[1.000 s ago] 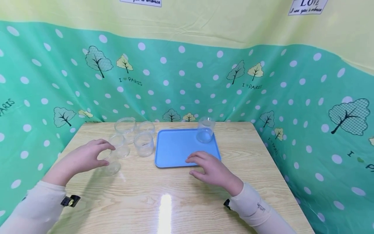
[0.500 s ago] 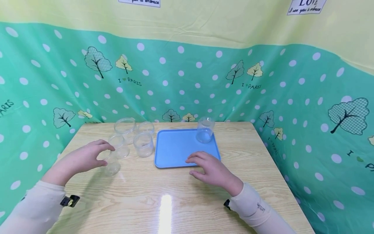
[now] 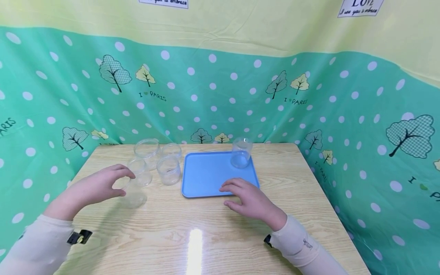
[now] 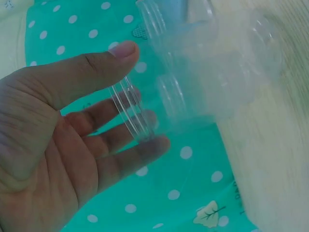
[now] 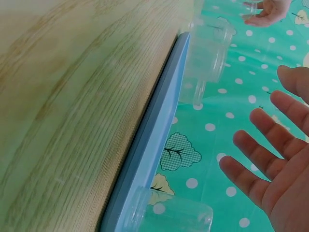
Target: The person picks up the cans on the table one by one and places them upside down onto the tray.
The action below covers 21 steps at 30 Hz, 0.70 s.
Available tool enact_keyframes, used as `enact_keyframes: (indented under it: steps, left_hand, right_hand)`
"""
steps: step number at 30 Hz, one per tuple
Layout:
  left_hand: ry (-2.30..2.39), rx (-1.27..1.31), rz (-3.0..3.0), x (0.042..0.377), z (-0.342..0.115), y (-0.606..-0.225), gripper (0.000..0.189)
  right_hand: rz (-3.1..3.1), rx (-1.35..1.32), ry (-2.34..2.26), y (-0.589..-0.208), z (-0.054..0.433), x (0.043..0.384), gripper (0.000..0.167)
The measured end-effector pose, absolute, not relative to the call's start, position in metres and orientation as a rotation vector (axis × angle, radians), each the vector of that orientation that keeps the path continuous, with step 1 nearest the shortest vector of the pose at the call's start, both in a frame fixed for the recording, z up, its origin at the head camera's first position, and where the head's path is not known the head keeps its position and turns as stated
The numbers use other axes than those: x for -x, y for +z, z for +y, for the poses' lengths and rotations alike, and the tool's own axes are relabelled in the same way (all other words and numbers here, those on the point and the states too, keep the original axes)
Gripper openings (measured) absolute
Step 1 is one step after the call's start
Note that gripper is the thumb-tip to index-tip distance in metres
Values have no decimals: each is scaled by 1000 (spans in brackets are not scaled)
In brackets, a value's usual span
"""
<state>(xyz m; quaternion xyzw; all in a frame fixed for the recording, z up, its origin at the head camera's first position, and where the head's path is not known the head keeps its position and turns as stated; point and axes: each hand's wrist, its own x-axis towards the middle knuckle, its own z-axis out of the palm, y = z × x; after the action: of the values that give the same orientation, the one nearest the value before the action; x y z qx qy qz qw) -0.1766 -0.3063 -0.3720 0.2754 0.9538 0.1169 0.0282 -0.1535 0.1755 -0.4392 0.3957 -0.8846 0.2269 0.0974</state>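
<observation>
My left hand (image 3: 97,186) holds a clear plastic jar (image 3: 136,198) by its rim, thumb on one side and fingers on the other. In the left wrist view the threaded rim of that jar (image 4: 131,110) lies between the thumb and the curled fingers. Its base sits low over the wooden table, and whether it touches the wood I cannot tell. Over the front right edge of a blue tray (image 3: 203,173) hovers my right hand (image 3: 250,199), fingers spread and relaxed, with nothing in it. Another clear jar (image 3: 240,156) stands upright in the tray's back right corner.
Left of the tray stand several more clear jars: a wide one (image 3: 147,149) at the back, a small one (image 3: 172,150) beside it, a short one (image 3: 169,172) in front, and one (image 3: 140,172) just behind the held jar. A patterned curtain (image 3: 213,95) borders the table.
The base of the held jar has swung slightly to the right in the left hand over the last half second. The right hand and the other jars stay where they were.
</observation>
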Motion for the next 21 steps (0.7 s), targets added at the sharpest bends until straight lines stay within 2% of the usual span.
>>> enact_keyframes:
  steps: [15, 21]
  left_hand:
    - [570, -1005, 2948, 165, -288, -368, 47]
    - [694, -1147, 2996, 162, -277, -369, 51]
  right_hand:
    - [-2636, -1150, 673, -436, 178, 152, 35]
    - [-2628, -1140, 677, -435, 180, 151, 36]
